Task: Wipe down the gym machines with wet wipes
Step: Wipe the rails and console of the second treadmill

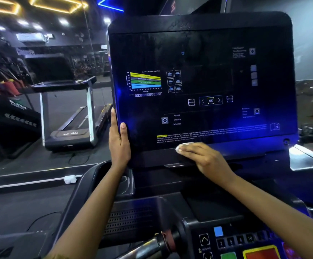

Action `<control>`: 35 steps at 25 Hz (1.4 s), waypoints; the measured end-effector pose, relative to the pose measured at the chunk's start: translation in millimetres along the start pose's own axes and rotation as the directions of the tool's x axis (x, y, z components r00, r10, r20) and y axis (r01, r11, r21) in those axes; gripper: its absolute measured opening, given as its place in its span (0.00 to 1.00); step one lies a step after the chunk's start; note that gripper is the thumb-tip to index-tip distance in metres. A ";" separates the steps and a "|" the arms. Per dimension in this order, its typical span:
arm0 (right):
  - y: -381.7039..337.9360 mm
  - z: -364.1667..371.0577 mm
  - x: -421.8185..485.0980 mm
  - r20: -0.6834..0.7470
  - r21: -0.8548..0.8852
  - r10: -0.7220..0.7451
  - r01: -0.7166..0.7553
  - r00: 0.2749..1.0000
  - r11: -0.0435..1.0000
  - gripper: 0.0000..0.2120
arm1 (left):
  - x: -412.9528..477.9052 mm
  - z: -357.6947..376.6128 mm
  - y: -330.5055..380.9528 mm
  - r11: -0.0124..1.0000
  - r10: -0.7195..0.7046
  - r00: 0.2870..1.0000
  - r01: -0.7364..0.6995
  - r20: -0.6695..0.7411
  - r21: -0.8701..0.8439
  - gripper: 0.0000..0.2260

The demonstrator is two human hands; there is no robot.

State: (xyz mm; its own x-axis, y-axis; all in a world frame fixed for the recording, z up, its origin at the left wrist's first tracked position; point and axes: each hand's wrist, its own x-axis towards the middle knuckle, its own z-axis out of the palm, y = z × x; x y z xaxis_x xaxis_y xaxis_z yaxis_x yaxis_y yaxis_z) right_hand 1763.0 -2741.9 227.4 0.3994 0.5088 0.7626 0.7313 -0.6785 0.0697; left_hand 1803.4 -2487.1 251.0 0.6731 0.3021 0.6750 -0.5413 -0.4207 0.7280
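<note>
A big black treadmill console screen (208, 58) fills the middle of the view, with printed charts, an OK button and warning text. My left hand (118, 143) grips the screen's lower left edge, thumb on the front face and fingers round the side. My right hand (202, 157) lies flat on the screen's bottom edge and presses a white wet wipe (181, 146) against it; only the wipe's left end shows past the fingertips.
Below the screen sit a keypad panel (245, 242) with number keys and green and red buttons, and a handlebar (152, 245). A cup holder (125, 184) lies under my left wrist. Another treadmill (71, 116) stands to the left on the dark floor.
</note>
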 end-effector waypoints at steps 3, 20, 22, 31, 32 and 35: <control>-17.8 5.5 10.6 -0.029 0.060 0.004 -0.002 1.000 0.998 0.19 | 0.4 -0.4 1.9 1.000 0.010 1.000 -0.009 -0.014 0.013 0.25; 15.0 -23.3 -40.8 0.106 -0.039 0.194 -0.191 0.975 0.981 0.16 | -50.2 36.1 1.2 0.497 0.457 0.781 -0.621 0.426 0.605 0.24; 32.5 -38.9 -55.5 0.070 -0.086 0.243 -0.237 0.967 0.968 0.15 | -50.9 38.0 -2.8 0.458 0.471 0.777 -0.620 0.418 0.637 0.24; 27.4 -44.3 -35.6 -0.108 0.095 0.422 -0.413 0.900 0.906 0.20 | -53.6 35.1 7.2 0.526 0.470 0.802 -0.589 0.368 0.613 0.24; 23.0 -39.4 -20.9 -0.139 0.132 0.406 -0.389 0.903 0.912 0.21 | -51.8 32.6 11.1 0.564 0.473 0.813 -0.575 0.340 0.593 0.24; 25.3 -32.8 34.0 -0.245 0.204 0.350 -0.305 0.904 0.930 0.22 | -27.9 26.2 23.2 0.582 0.499 0.818 -0.560 0.285 0.590 0.24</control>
State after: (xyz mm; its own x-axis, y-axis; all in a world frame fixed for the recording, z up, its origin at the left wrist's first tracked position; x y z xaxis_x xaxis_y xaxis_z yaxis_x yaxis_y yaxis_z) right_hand 1776.9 -2759.1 276.2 0.4816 0.0922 0.8715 0.6710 -0.6785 -0.2990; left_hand 1785.3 -2527.7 246.0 0.4241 -0.2064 0.8818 -0.3947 -0.9185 -0.0251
